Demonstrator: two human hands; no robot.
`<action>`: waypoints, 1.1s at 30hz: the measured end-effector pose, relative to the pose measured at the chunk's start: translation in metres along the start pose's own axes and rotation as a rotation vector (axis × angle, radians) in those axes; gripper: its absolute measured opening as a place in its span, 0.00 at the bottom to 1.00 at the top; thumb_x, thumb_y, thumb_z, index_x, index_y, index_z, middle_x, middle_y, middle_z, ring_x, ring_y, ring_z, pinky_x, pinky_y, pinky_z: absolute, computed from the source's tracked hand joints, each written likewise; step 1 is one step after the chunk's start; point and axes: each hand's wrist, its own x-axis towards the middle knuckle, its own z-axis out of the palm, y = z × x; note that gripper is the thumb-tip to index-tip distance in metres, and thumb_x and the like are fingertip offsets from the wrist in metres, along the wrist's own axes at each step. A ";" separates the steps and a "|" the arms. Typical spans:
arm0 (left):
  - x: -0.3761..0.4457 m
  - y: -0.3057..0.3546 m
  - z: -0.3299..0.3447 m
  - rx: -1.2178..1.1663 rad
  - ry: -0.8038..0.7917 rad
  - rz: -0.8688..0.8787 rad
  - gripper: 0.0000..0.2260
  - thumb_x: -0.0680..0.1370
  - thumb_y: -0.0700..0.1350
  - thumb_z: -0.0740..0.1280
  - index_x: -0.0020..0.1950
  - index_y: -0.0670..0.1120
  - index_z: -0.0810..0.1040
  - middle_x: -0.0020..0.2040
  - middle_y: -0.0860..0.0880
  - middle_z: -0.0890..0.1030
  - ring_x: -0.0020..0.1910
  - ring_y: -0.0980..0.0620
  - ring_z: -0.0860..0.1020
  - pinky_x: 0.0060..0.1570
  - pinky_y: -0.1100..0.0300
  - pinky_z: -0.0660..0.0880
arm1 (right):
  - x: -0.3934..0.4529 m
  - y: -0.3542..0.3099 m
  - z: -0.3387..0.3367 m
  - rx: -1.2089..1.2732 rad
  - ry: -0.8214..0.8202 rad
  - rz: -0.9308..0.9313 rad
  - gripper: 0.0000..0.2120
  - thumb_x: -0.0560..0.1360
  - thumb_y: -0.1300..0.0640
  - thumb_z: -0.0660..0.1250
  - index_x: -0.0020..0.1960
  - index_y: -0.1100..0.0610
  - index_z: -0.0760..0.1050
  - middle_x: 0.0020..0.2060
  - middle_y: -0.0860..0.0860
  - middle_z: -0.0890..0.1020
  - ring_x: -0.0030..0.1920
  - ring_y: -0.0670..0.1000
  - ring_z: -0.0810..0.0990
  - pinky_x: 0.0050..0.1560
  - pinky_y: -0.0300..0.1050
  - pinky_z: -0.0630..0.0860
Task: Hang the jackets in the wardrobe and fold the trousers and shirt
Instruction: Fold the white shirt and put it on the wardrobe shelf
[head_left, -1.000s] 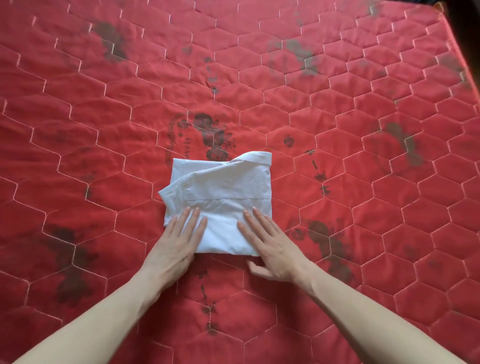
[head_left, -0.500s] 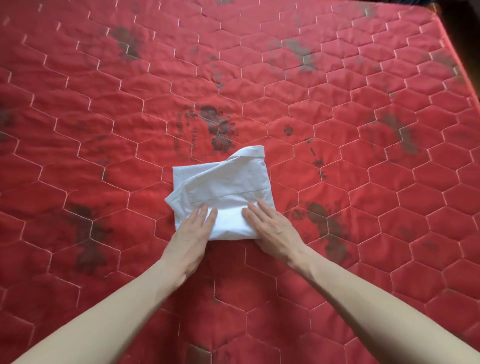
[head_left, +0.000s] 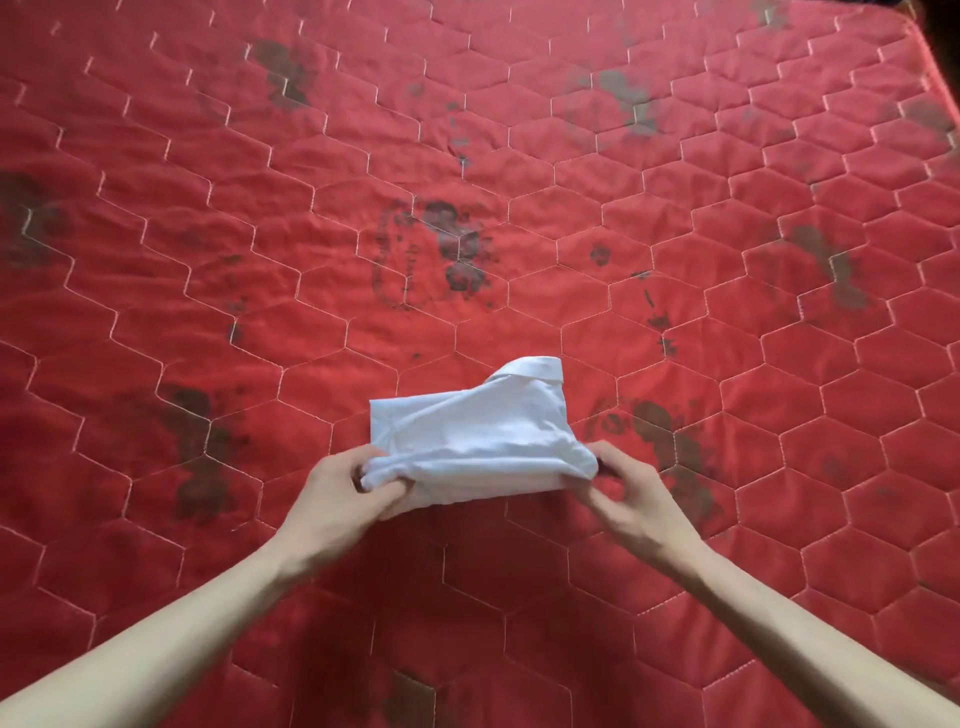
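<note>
From the head camera, a red quilted mattress stitched in pale hexagons fills nearly everything before you, its cloth blotched with dark stains; a sliver of dark room shows past its far right corner. Low and just right of centre lies the white shirt, folded into a compact bundle with its collar raised at the far right. Your left hand pinches the shirt's near left corner, thumb on top and fingers curled beneath, while your right hand grips its near right corner, the near edge lifted off the mattress.
</note>
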 end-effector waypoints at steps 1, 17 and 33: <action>0.004 -0.002 0.001 -0.070 0.054 -0.010 0.05 0.74 0.48 0.75 0.44 0.46 0.84 0.36 0.50 0.82 0.35 0.56 0.77 0.38 0.59 0.73 | 0.005 -0.004 0.004 0.033 0.026 0.033 0.04 0.83 0.53 0.69 0.53 0.53 0.79 0.43 0.48 0.81 0.46 0.53 0.78 0.51 0.50 0.75; 0.101 0.015 0.031 -0.010 0.477 -0.080 0.20 0.82 0.60 0.66 0.42 0.46 0.67 0.33 0.53 0.69 0.35 0.48 0.70 0.38 0.49 0.66 | 0.108 0.006 0.084 -0.121 0.664 0.537 0.15 0.88 0.52 0.54 0.49 0.59 0.70 0.41 0.62 0.79 0.44 0.62 0.73 0.42 0.53 0.58; 0.104 0.039 0.036 0.063 0.240 -0.777 0.38 0.77 0.62 0.68 0.77 0.40 0.61 0.75 0.35 0.60 0.72 0.31 0.66 0.68 0.46 0.68 | 0.122 -0.019 0.053 -0.090 0.252 0.683 0.28 0.75 0.29 0.63 0.61 0.50 0.75 0.51 0.49 0.83 0.54 0.57 0.81 0.55 0.53 0.76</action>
